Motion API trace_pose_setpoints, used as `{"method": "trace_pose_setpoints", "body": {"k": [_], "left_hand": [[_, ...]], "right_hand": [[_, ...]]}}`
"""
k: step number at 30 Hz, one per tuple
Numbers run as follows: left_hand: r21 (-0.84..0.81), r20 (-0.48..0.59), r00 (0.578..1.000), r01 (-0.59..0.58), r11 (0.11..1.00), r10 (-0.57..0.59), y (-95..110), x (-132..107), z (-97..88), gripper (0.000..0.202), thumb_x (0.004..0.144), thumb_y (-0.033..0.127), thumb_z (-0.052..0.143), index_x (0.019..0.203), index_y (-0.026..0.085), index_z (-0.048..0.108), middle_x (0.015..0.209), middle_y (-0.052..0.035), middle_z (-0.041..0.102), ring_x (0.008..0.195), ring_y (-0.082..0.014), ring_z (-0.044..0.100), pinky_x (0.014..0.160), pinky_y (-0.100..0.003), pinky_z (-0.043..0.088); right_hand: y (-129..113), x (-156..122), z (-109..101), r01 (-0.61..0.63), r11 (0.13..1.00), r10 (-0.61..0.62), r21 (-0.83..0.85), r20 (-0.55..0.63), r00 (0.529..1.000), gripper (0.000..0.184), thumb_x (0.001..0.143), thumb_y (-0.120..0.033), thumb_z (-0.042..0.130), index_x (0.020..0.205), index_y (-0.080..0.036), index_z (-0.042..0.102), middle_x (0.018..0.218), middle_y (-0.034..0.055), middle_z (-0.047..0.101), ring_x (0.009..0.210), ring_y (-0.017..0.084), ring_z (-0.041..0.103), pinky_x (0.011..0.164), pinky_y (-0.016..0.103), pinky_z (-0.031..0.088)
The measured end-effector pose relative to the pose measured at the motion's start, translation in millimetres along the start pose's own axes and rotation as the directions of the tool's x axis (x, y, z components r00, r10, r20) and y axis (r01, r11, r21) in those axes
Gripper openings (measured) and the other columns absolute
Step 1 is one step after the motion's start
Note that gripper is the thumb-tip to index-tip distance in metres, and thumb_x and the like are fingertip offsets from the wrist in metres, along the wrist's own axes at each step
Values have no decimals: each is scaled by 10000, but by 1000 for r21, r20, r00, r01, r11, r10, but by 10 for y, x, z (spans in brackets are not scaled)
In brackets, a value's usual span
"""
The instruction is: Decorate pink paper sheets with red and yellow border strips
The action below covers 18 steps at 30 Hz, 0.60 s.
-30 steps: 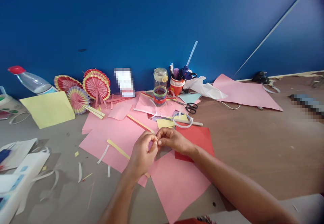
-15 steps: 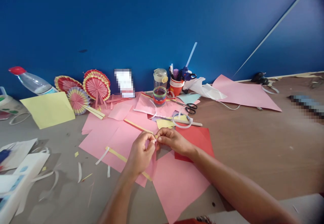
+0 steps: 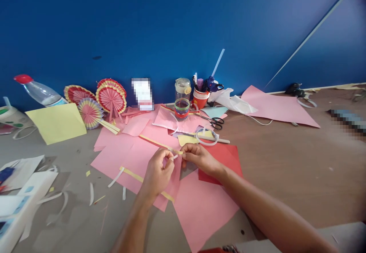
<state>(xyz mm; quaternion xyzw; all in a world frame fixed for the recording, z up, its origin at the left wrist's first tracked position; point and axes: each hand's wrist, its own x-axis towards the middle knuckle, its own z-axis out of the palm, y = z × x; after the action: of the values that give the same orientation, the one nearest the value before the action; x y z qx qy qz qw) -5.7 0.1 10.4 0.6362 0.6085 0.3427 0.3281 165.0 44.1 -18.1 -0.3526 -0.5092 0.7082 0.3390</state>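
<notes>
My left hand (image 3: 156, 171) and my right hand (image 3: 198, 157) meet over a pile of pink paper sheets (image 3: 128, 152) in the middle of the table. Both pinch a thin yellow paper strip (image 3: 160, 144) that runs up and left from my fingers. A small white sliver (image 3: 174, 156), perhaps tape backing, sticks out between the left fingertips. A pink sheet edged with a yellow strip (image 3: 134, 175) lifts under my left hand. A red sheet (image 3: 223, 159) lies under my right wrist.
Pleated paper fans (image 3: 98, 100) stand against the blue wall, beside a yellow sheet (image 3: 55, 122) and a bottle (image 3: 40, 92). A jar (image 3: 182, 102), a cup of pens (image 3: 200, 93), scissors (image 3: 213, 121) and a tape ring (image 3: 206, 136) lie behind my hands. White scraps (image 3: 91, 192) litter the left.
My hands have drawn slightly apart. The white sliver now shows between the left fingertips, and the yellow strip is stretched between the two hands.
</notes>
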Motion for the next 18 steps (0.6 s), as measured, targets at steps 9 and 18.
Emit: {"method": "trace_pose_setpoints", "body": {"k": [9,18], "left_hand": [[19,-157,984,90,996,-86,-47,20,-122,88,759,215,460,674,214,486,630,48,473,489,-100,353,467,-219,311],[-257,-750,607,99,961,-263,-483,130,-456,118,757,310,505,800,207,542,750,21,547,724,-149,512,666,-255,414]], "right_hand": [[4,19,-87,-45,999,47,22,-107,993,171,706,-336,651,705,-184,572,532,-28,606,451,86,489,444,201,315],[21,102,-297,13,999,-3,50,-194,981,133,694,-297,642,678,-191,563,499,-31,587,453,99,500,454,217,341]]}}
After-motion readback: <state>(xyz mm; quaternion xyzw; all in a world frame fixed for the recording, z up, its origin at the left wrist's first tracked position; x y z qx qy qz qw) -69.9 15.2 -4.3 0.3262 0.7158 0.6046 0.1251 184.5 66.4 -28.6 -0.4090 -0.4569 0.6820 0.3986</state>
